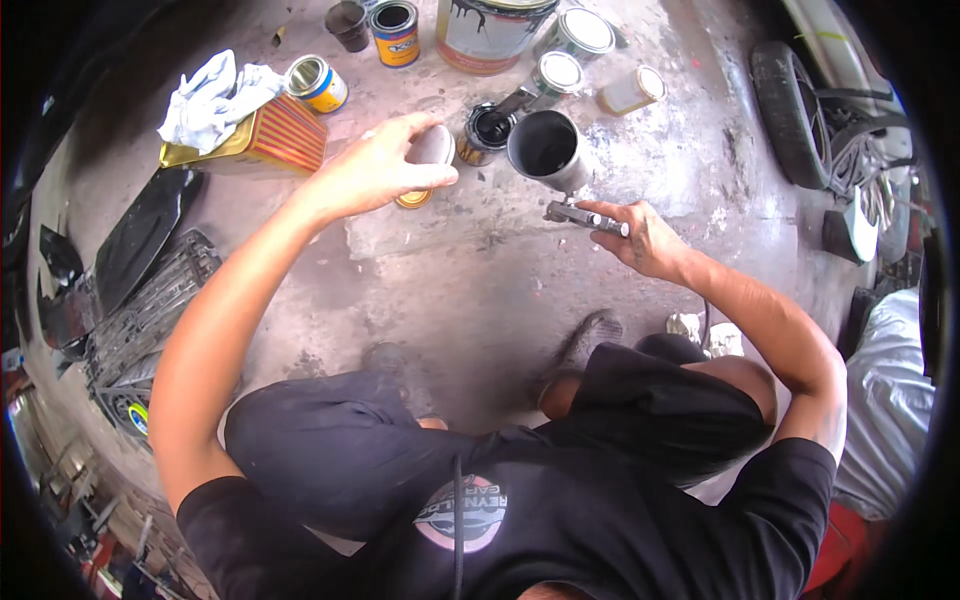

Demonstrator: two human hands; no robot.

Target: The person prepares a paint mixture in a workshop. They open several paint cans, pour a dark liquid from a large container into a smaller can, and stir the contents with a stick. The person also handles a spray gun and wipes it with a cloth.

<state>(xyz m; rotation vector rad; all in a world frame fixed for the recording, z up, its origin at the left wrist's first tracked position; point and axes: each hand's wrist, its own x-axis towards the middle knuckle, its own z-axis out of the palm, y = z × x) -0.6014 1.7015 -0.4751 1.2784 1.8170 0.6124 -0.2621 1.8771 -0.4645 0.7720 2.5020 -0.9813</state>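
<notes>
My right hand [645, 238] grips the body of a spray gun [585, 215] whose open metal cup [547, 148] points up, dark inside. My left hand [385, 165] reaches forward and holds a round grey lid [432, 147] between thumb and fingers, just left of the cup. Below that hand a small yellow-rimmed tin [413, 199] sits on the concrete floor. An open small can with black paint [487, 129] stands between the lid and the cup.
Several paint cans stand at the back: a large one [490, 32], a blue-and-yellow one [396, 32], closed tins [585, 32]. A red-and-yellow box [270, 135] carries a white rag [212, 95]. Black car parts [140, 290] lie left, a tyre [790, 110] right.
</notes>
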